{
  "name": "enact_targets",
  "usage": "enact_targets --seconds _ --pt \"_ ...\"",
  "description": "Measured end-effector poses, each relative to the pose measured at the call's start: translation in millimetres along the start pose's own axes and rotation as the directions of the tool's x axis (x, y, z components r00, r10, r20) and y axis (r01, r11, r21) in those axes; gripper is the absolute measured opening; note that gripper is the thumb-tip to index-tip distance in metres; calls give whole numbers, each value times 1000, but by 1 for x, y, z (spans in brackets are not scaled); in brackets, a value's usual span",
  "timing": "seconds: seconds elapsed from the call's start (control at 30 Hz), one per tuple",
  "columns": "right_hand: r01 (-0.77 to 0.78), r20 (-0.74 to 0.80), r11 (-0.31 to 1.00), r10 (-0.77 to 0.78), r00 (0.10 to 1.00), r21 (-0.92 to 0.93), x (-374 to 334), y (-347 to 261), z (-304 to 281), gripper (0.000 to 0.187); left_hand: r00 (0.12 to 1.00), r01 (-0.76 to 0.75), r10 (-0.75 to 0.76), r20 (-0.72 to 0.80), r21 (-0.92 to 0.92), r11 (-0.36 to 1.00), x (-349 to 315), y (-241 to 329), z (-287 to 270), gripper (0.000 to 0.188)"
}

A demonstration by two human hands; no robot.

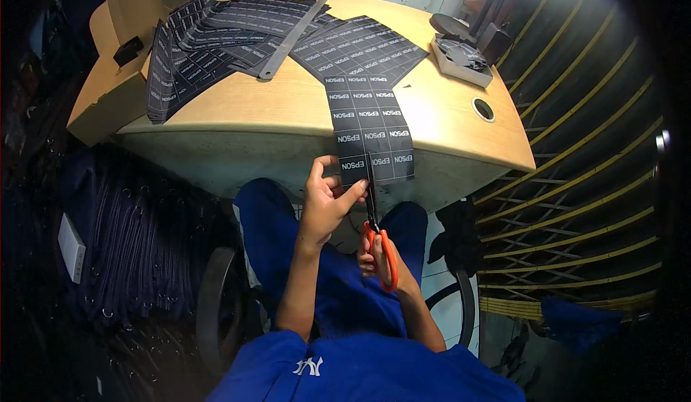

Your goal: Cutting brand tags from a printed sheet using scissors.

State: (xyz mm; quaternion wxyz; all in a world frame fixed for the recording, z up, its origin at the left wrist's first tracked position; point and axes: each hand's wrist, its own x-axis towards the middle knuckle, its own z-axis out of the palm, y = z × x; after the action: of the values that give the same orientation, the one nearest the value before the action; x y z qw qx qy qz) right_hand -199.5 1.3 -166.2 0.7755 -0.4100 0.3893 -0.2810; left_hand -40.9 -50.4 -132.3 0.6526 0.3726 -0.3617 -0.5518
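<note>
A black strip of printed label sheet (369,114), marked off by thin white lines into small rectangles, hangs over the table's near edge. My left hand (328,199) pinches its lower left corner between thumb and fingers. In my right hand (381,258) is a pair of scissors with orange handles (389,262), gripped through the loops. Their dark blades reach up into the strip from its lower edge, along a line between two columns, close beside my left thumb.
On the wooden table (237,107) lie more black printed sheets (360,48), with a long steel ruler (299,33) across them. A small box of black cut pieces (463,60) stands at the right, near a round hole in the tabletop (484,109). A cardboard box (108,103) stands left.
</note>
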Motion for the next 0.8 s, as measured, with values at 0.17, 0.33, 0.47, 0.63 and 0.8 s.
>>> enact_targets --seconds 0.17,0.33,0.47,0.63,0.8 --pt "23 28 1000 -24 999 14 0 1 -3 39 999 29 -29 -14 -18 999 0 1 2 46" --pt "25 28 1000 -25 999 0 0 0 -3 37 999 35 -36 -23 -12 999 0 2 2 46" --pt "53 1 996 -53 999 -73 0 -2 1 49 999 34 -34 -20 -7 999 1 1 2 46" --pt "76 -4 992 -76 997 -100 -1 -4 2 50 1000 22 -22 -10 16 1000 0 3 4 45" --pt "81 -6 993 -82 997 -89 -2 -5 4 51 999 32 -32 -21 9 999 0 4 5 46"
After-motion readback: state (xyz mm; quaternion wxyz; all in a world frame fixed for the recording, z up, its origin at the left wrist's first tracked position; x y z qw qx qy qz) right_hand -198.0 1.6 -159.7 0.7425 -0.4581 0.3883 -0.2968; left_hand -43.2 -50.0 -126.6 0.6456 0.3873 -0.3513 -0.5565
